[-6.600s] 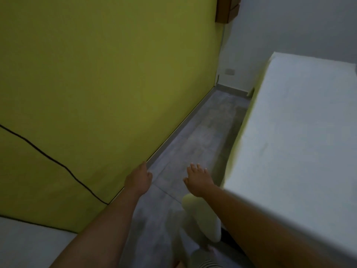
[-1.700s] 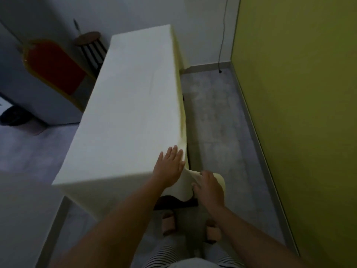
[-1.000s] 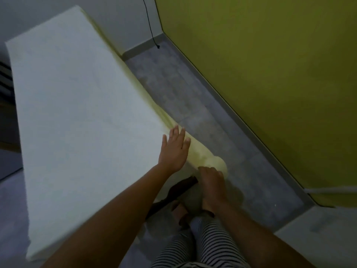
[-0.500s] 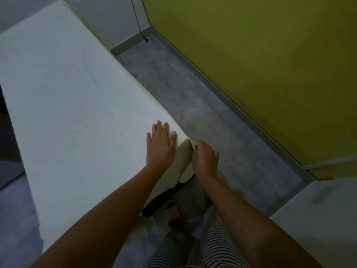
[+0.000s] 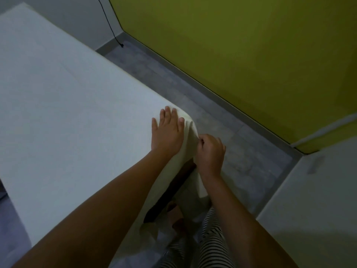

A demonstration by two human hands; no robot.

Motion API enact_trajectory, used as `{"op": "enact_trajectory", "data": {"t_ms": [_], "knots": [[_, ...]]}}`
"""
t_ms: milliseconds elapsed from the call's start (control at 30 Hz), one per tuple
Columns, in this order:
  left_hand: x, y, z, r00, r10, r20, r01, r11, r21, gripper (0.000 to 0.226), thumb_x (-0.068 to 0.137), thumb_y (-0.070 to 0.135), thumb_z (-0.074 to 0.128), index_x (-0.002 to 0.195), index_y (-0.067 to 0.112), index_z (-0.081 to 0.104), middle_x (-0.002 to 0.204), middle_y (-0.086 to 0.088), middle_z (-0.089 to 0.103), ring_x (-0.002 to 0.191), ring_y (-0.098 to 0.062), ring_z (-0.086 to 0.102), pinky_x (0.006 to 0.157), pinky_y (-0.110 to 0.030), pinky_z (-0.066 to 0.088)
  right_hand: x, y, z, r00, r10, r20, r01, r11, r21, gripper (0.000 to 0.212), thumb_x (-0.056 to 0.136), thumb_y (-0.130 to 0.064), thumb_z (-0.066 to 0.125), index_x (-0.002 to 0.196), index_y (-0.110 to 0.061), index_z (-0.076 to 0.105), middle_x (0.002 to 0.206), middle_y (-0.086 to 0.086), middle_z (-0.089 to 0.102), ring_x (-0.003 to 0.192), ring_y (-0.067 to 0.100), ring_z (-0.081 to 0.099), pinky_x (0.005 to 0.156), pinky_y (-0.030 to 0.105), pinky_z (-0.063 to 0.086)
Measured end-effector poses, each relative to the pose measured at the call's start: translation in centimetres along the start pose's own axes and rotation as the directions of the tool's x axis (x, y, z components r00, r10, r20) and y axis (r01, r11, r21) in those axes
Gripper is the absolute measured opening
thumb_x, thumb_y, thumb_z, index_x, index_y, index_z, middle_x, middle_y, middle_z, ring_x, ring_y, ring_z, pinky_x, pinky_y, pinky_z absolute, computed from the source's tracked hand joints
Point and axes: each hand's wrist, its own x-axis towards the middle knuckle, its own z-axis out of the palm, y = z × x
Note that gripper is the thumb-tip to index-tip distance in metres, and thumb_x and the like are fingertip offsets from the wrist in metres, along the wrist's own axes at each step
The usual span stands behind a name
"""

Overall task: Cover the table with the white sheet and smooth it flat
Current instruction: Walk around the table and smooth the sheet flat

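The white sheet [image 5: 63,113] covers the long table and hangs over its near corner. My left hand [image 5: 167,130] lies flat with straight fingers on the sheet at that corner. Just to the right, my right hand [image 5: 210,151] pinches a fold of the hanging sheet beside the corner. A dark strip of the table's edge [image 5: 170,192] shows below the lifted cloth.
A yellow-green wall [image 5: 251,55] runs along the right with a narrow grey floor aisle [image 5: 193,97] between it and the table. A black cable [image 5: 114,35] hangs down the far wall. A white surface [image 5: 313,209] stands at the lower right. My striped trousers and feet are below.
The view has swung closer to the table's corner. My left hand stays flat on the sheet, and my right hand has risen from the hanging cloth to pinch a fold beside the corner.
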Motion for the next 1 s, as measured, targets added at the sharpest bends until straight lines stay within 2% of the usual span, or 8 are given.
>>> {"op": "enact_trajectory", "data": {"t_ms": [167, 233, 400, 500, 567, 667, 767, 1000], "knots": [[-0.2, -0.3, 0.1, 0.999, 0.013, 0.035, -0.013, 1.000, -0.012, 0.058, 0.100, 0.043, 0.005, 0.152, 0.017, 0.001, 0.160, -0.004, -0.007, 0.147, -0.018, -0.011, 0.120, -0.044, -0.005, 0.0, -0.1, -0.2, 0.999, 0.033, -0.001, -0.033, 0.995, -0.098, 0.012, 0.087, -0.011, 0.060, 0.079, -0.018, 0.067, 0.072, -0.003, 0.064, 0.075, 0.017, 0.057, 0.077, 0.031, 0.032], [-0.2, -0.6, 0.1, 0.999, 0.023, 0.035, -0.023, 1.000, 0.001, 0.059, 0.099, 0.044, 0.004, 0.152, 0.017, 0.001, 0.160, -0.003, -0.007, 0.147, -0.019, -0.010, 0.120, -0.044, -0.005, -0.4, -0.5, -0.6, 0.998, -0.006, -0.056, -0.001, 0.992, -0.128, 0.011, 0.084, -0.012, 0.065, 0.076, -0.019, 0.067, 0.069, -0.005, 0.064, 0.072, 0.016, 0.056, 0.076, 0.032, 0.033], [-0.8, -0.5, 0.1, 0.998, 0.043, 0.053, -0.042, 0.999, -0.015, 0.058, 0.099, 0.045, 0.004, 0.151, 0.019, -0.001, 0.160, -0.003, -0.008, 0.147, -0.018, -0.011, 0.120, -0.043, -0.006, -1.3, 0.1, 0.1, 0.997, -0.078, 0.012, 0.078, 0.969, -0.233, 0.015, 0.078, -0.006, 0.070, 0.070, -0.018, 0.065, 0.061, -0.002, 0.062, 0.063, 0.020, 0.058, 0.072, 0.034, 0.039], [-0.9, -0.6, -0.4, 0.994, 0.061, 0.085, -0.054, 0.995, -0.083, 0.058, 0.100, 0.043, 0.006, 0.152, 0.018, 0.001, 0.160, -0.003, -0.007, 0.147, -0.018, -0.010, 0.119, -0.042, -0.008, -1.7, 0.0, -0.8, 0.985, -0.101, 0.142, 0.135, 0.957, -0.255, 0.013, 0.076, -0.007, 0.070, 0.074, -0.020, 0.069, 0.063, -0.002, 0.064, 0.064, 0.020, 0.060, 0.070, 0.033, 0.040], [-2.0, -0.8, -1.0, 0.995, 0.060, 0.079, -0.046, 0.984, -0.173, 0.057, 0.100, 0.042, 0.008, 0.152, 0.018, 0.003, 0.160, -0.002, -0.005, 0.147, -0.017, -0.008, 0.118, -0.038, -0.008, -2.7, 1.1, -0.9, 0.943, -0.117, 0.313, 0.213, 0.932, -0.293, 0.026, 0.074, 0.000, 0.070, 0.088, -0.022, 0.075, 0.066, 0.002, 0.068, 0.066, 0.024, 0.063, 0.071, 0.034, 0.045], [-5.5, -1.8, -1.7, 1.000, -0.010, -0.003, 0.009, 0.963, -0.271, 0.055, 0.101, 0.040, 0.011, 0.152, 0.019, 0.007, 0.160, 0.001, -0.001, 0.147, -0.013, -0.005, 0.120, -0.035, -0.003, -3.0, 2.3, -1.8, 0.856, -0.197, 0.478, 0.351, 0.900, -0.258, 0.048, 0.072, 0.008, 0.064, 0.109, -0.021, 0.072, 0.070, 0.008, 0.072, 0.065, 0.029, 0.066, 0.073, 0.031, 0.053], [-9.9, -4.0, -1.6, 0.988, -0.109, -0.108, 0.068, 0.942, -0.329, 0.053, 0.102, 0.040, 0.014, 0.151, 0.021, 0.013, 0.160, 0.002, 0.006, 0.147, -0.010, 0.001, 0.119, -0.030, -0.001, -2.2, 2.0, -4.2, 0.830, -0.255, 0.495, 0.412, 0.880, -0.237, 0.042, 0.081, 0.004, 0.056, 0.113, -0.018, 0.070, 0.082, 0.010, 0.074, 0.071, 0.026, 0.067, 0.070, 0.028, 0.050], [-16.1, -8.9, -0.5, 0.904, -0.284, -0.320, 0.190, 0.936, -0.297, 0.064, 0.094, 0.044, 0.009, 0.147, 0.016, 0.031, 0.155, -0.004, 0.026, 0.145, -0.015, 0.018, 0.117, -0.031, 0.009, -1.3, -3.6, -6.6, 0.779, -0.438, 0.450, 0.550, 0.821, -0.154, 0.022, 0.086, -0.007, 0.055, 0.093, -0.014, 0.074, 0.084, 0.006, 0.073, 0.077, 0.025, 0.065, 0.071, 0.032, 0.046]]}}
